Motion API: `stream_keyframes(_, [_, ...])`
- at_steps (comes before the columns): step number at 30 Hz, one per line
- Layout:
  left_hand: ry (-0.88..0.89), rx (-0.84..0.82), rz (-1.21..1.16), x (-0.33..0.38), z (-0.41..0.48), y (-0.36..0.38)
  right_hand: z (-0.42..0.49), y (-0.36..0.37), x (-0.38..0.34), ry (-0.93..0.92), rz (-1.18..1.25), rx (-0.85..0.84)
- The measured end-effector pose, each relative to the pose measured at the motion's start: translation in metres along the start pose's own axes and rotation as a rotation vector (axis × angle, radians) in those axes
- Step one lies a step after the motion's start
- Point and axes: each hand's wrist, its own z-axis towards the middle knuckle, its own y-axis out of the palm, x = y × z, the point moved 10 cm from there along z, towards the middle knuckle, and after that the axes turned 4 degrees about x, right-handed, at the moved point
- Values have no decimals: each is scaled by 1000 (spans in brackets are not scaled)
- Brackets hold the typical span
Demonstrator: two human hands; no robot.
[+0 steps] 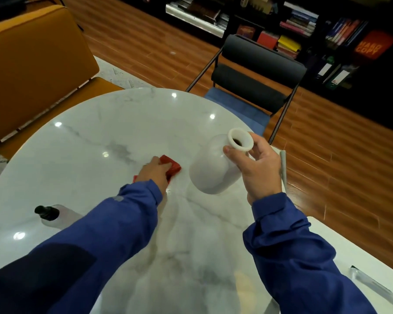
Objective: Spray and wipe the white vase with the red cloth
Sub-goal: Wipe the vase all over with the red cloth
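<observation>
right hand (258,171) grips vase (216,168) | left hand (154,172) on cloth (171,165)

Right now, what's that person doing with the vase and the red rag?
A person is cleaning. Their right hand grips the white vase by its neck, tilted over the marble table. Their left hand holds the red cloth on the tabletop beside it, not touching the vase. The spray bottle sits untouched nearby.
</observation>
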Motion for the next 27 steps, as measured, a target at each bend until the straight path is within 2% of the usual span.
stream_keyframes(4, [310,-155,183,33,-41,51,-1,-2,-3,4,5,-28])
stream_keyframes(6, [361,-147,116,31,-57,55,-1,-4,-9,3,26,-40])
stream_keyframes(8, [189,-112,-103,13,-62,42,-2,-7,-17,14,70,-49])
stream_keyframes(10, [-114,-121,-519,-14,-64,30,-3,-9,-23,58,133,-49])
stream_keyframes(12, [-328,-173,-928,-22,-71,24,-5,-8,-29,103,186,-55])
stream_keyframes(15, [-424,-237,-1306,-7,-75,14,-10,2,-37,143,226,-83])
stream_keyframes(20, [-394,-271,-1488,20,-78,3,-26,22,-32,219,275,-92])
stream_keyframes(27, [-322,-452,-1426,28,-107,23,-26,20,-33,175,316,-18])
